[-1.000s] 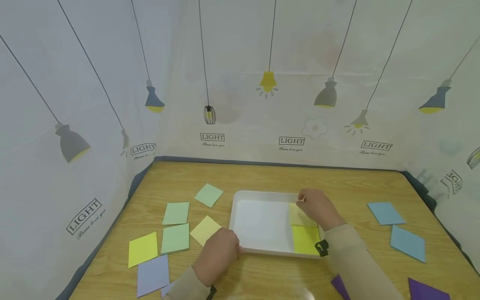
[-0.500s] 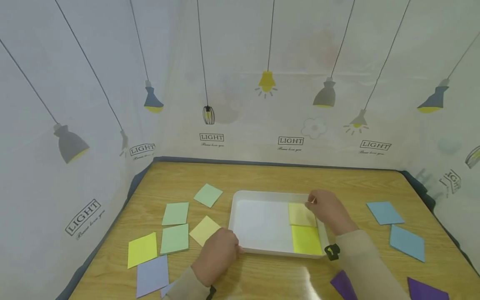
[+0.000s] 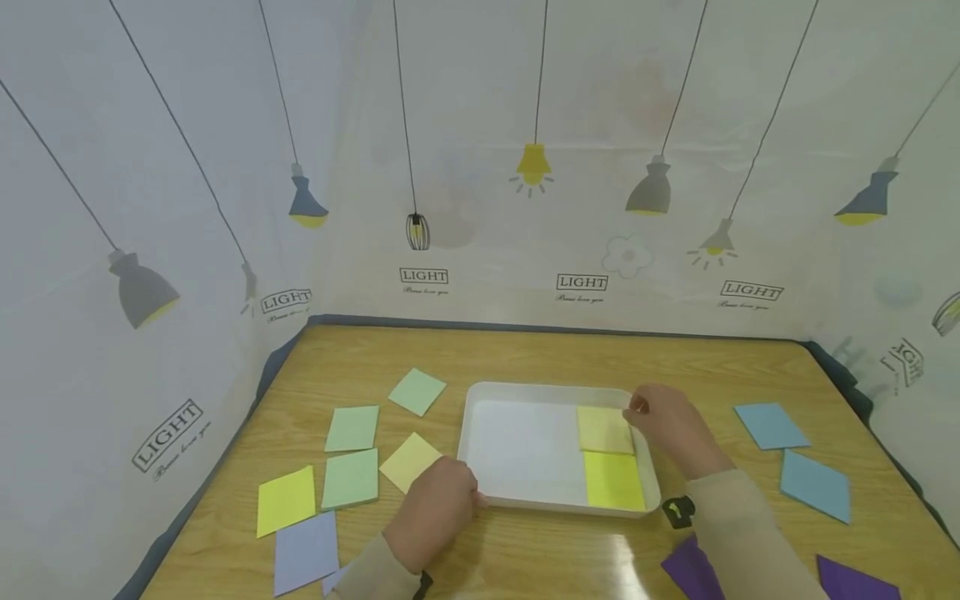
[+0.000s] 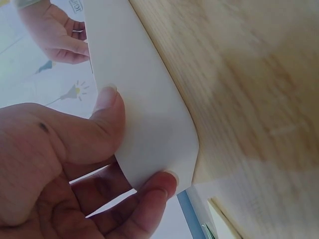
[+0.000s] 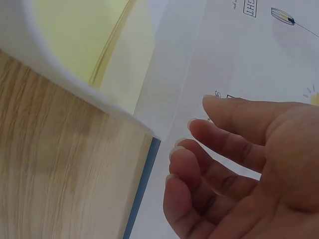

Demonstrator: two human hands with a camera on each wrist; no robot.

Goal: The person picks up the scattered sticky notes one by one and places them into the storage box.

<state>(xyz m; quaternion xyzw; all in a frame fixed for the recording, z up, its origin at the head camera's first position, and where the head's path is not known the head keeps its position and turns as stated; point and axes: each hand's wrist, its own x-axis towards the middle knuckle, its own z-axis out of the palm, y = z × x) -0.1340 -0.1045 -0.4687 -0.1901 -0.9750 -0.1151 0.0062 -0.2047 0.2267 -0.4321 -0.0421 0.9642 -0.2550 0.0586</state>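
A shallow white tray (image 3: 521, 446) sits on the wooden table. My left hand (image 3: 437, 504) grips its near left corner; the left wrist view has the thumb and fingers around the white wall (image 4: 144, 104). At the tray's right end lie two sticky note pads, a pale yellow one (image 3: 604, 430) at the back and a bright yellow one (image 3: 615, 481) in front. By the back right corner is my right hand (image 3: 667, 421). Its fingers are loosely bent and hold nothing, as the right wrist view shows of that hand (image 5: 239, 159), just off the rim.
Left of the tray lie green pads (image 3: 351, 477), a pale yellow pad (image 3: 408, 460), a bright yellow pad (image 3: 287, 502) and lilac pads (image 3: 306, 554). To the right are two blue pads (image 3: 815, 487), with purple pads (image 3: 857, 578) nearer the front. A printed curtain (image 3: 495, 250) borders the table.
My right hand has moved right, from over the pale yellow pad in the tray to beside the tray's right end, letting go of that pad. The left hand has stayed on the corner.
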